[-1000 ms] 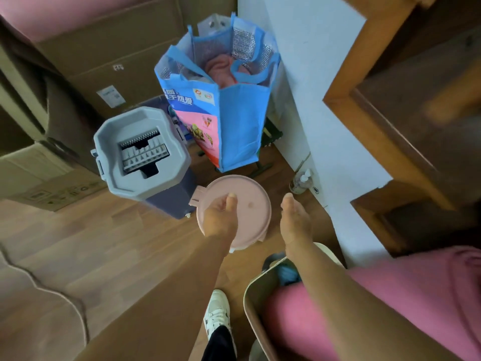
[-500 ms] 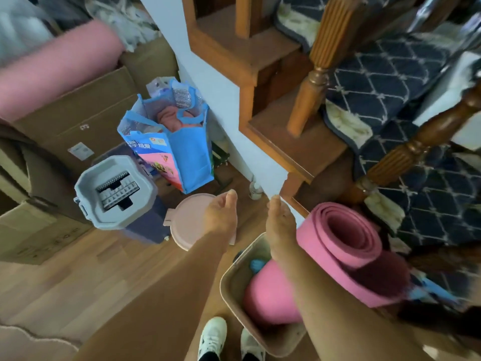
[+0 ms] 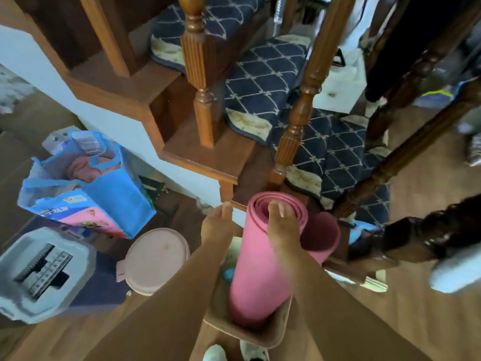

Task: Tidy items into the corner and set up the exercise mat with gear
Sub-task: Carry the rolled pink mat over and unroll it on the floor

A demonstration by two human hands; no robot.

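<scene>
Now that both hands have left the pink lid (image 3: 156, 259) on the floor, the right hand (image 3: 282, 230) hooks its fingers (image 3: 276, 208) over the rolled mat (image 3: 257, 269) upright in the bin (image 3: 276, 333); the left hand (image 3: 217, 227) hovers beside, loose, empty; lifting the mat out likely follows.

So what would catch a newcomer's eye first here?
A rolled pink mat stands in a beige bin at centre, with the right hand at its top end. A bright blue bag sits on the floor to the left. Navy-carpeted stairs rise behind.
</scene>
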